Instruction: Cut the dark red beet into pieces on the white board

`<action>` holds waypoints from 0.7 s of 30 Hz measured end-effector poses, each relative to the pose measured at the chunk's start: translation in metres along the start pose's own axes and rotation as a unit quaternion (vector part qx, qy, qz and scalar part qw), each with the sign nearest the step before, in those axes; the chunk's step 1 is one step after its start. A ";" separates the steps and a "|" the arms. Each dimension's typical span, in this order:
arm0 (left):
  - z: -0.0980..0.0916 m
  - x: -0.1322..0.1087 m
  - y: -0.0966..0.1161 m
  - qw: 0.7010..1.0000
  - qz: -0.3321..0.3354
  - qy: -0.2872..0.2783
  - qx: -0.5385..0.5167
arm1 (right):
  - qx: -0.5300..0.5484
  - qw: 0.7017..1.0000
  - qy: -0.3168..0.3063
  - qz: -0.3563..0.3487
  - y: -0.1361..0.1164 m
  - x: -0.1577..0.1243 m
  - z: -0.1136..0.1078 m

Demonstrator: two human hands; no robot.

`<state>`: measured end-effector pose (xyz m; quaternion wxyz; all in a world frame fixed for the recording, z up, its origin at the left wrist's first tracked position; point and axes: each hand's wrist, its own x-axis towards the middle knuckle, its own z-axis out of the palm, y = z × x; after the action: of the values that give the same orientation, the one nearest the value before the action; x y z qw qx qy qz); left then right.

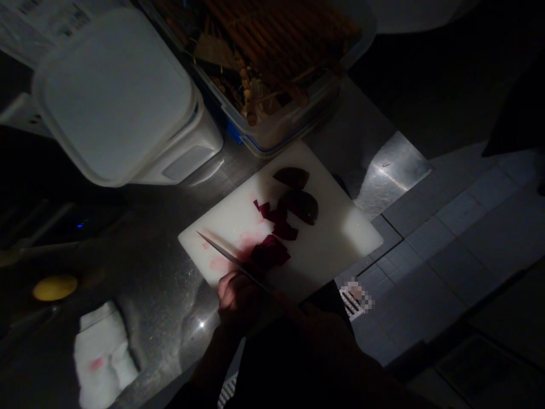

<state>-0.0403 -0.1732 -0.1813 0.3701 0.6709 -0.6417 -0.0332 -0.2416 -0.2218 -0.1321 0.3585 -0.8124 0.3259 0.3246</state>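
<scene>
A white cutting board (336, 238) lies on the metal counter, stained pink on its left part. Dark red cut pieces (269, 253) are heaped beside the knife (223, 251), whose blade points to the upper left. Smaller red pieces (283, 227) and larger dark chunks (300, 205) lie farther up the board. My left hand (238, 295) is at the board's near edge by the blade, fingers curled; what they hold, if anything, is hidden. My right hand (293, 307), deep in shadow, is at the handle end of the knife.
A white lidded container (114, 96) stands at the upper left, beside a clear plastic box (272, 139) of brown sticks. A stained white cloth (102, 358) and a yellow object (55, 288) lie at the left. The metal counter (395, 170) ends at the right, above a tiled floor.
</scene>
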 end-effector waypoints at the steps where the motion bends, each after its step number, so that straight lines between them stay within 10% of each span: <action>1: 0.000 0.000 0.000 1.000 -0.004 -0.001 -0.001 | -0.001 1.000 0.001 0.000 0.000 0.000 -0.001; 21: 0.001 -0.004 -0.005 1.000 0.024 -0.001 -0.013 | -0.006 0.999 0.033 -0.020 0.003 0.002 0.008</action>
<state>-0.0371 -0.1706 -0.1870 0.3783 0.6509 -0.6573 -0.0335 -0.2454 -0.2179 -0.1389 0.3487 -0.8312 0.3193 0.2924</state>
